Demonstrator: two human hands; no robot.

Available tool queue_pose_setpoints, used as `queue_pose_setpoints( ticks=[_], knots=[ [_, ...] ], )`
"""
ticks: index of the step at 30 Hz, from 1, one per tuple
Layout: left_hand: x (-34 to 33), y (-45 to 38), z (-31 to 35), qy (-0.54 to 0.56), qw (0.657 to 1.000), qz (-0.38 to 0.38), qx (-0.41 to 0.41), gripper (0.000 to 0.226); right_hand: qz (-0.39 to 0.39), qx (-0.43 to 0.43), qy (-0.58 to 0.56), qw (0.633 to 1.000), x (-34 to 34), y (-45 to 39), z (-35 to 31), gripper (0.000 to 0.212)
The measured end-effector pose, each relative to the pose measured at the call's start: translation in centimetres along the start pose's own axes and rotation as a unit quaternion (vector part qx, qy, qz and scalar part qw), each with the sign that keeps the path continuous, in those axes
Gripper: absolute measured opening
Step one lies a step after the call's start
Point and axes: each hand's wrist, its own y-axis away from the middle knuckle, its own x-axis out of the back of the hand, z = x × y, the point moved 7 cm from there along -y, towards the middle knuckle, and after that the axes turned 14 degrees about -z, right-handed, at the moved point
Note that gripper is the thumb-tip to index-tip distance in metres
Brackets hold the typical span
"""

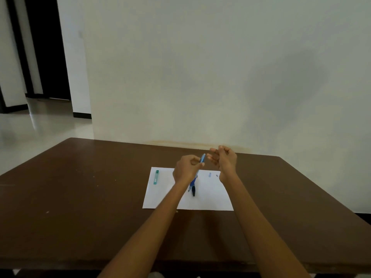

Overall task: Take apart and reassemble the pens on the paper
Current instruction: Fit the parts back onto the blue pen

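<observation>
Head view: left hand (187, 167) grips blue pen (202, 160); right hand (222, 158) half-curled, empty.

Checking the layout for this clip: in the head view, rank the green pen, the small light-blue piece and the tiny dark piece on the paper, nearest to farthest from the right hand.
From the right hand:
1. Tiny dark piece, on the paper just beside the right wrist.
2. Small light-blue piece, slightly farther left.
3. Green pen, near the paper's left edge, beyond the left hand.
</observation>
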Motion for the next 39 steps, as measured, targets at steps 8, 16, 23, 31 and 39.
queue_pose_setpoints(
  ticks=[8,16,23,31,39],
  knots=[
    [3.0,1.0,-0.3,-0.064,0.996,0.049,-0.034,0.018,-0.016,0.023,0.014,1.000,-2.8,0.1,0.6,0.013],
    [4.3,1.5,-0.9,-0.085,0.993,0.073,-0.041,0.020,-0.038,0.036,0.056,0.997,-4.1,0.1,1.0,0.016],
    [5.1,1.9,-0.9,-0.106,0.990,0.077,-0.051,0.023,-0.047,0.054,0.105,0.992,-5.0,0.2,1.6,0.010],
    [5.6,2.0,-0.5,-0.114,0.989,0.081,-0.053,0.026,-0.113,0.043,0.166,0.979,-6.2,0.6,2.7,0.022],
    [5.3,1.9,-1.0,-0.101,0.991,0.075,-0.040,0.026,-0.139,0.020,0.154,0.978,-5.3,0.4,3.1,0.021]
  ],
)
